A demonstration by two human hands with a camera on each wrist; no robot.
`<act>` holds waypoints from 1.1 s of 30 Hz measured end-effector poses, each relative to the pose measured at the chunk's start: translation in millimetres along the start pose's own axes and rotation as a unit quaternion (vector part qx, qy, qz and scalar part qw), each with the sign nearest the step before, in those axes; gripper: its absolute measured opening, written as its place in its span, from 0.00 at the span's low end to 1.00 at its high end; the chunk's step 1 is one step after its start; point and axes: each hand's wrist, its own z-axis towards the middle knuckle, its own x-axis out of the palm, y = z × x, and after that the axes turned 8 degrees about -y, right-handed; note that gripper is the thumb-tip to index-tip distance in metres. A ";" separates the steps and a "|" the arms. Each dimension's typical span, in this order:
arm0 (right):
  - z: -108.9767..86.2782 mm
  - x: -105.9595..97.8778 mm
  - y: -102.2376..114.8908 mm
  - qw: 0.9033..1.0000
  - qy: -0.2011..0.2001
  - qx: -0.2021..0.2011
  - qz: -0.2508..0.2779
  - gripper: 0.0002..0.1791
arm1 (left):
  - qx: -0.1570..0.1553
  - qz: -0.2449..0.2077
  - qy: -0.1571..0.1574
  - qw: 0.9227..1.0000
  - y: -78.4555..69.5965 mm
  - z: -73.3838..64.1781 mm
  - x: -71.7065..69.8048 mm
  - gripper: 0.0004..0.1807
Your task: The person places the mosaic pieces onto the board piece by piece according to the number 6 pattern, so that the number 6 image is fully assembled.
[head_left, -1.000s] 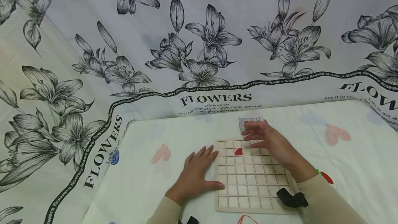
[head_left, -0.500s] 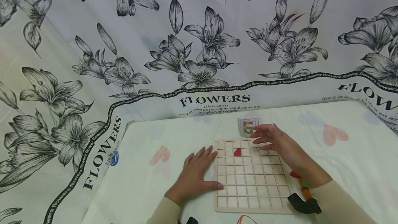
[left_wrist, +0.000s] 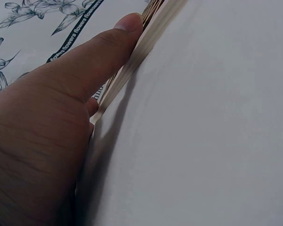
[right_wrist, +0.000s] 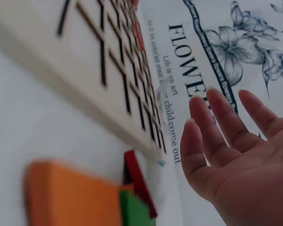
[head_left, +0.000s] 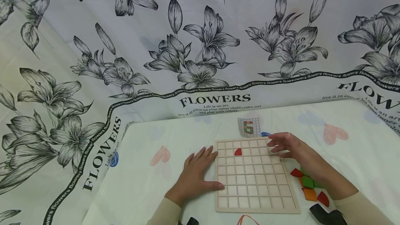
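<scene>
A light wooden grid board [head_left: 257,210] lies flat on the table. One red quarter-round piece [head_left: 238,152] sits in a cell of its second row from the top. Against the board's left edge rests my left hand [head_left: 194,178], fingers extended; the left wrist view shows its thumb [left_wrist: 127,28] on the board's rim. My right hand [head_left: 300,152] hovers by the top right corner, fingers loosely bent, nothing in them. Below its wrist lie loose pieces: an orange square [head_left: 309,194], a green block [head_left: 307,182] and red pieces [head_left: 323,199]. The forearm partly hides this pile.
Behind the board lies a small gridded card [head_left: 248,122] with a coloured block pattern. A white cloth with printed hearts [head_left: 335,134] covers the table. Flower-printed sheeting [head_left: 203,55] rises at the back and left. An orange-red loop [head_left: 247,219] shows at the front edge.
My right hand has moved right and slightly down, from over the board's upper part to its corner, uncovering the card and the pile of pieces. My left hand has stayed still.
</scene>
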 end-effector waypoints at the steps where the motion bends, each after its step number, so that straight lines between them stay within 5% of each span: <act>1: -2.5 -1.9 -1.1 1.000 0.000 0.002 -0.008 0.31 | 0.000 0.000 0.000 1.000 0.0 0.2 0.0 0.62; 14: -29.1 -40.9 -21.3 0.997 -0.009 0.020 -0.080 0.31 | -0.005 -0.003 0.002 1.000 -0.3 -1.1 -0.5 0.61; 25: -41.4 -75.1 -55.9 0.998 0.015 -0.043 0.035 0.31 | -0.003 -0.001 0.002 1.000 -2.1 0.5 -1.0 0.62; 33: -43.8 -78.1 -58.7 0.998 0.013 -0.052 -0.032 0.23 | -0.003 0.000 0.003 1.000 0.9 1.1 0.8 0.62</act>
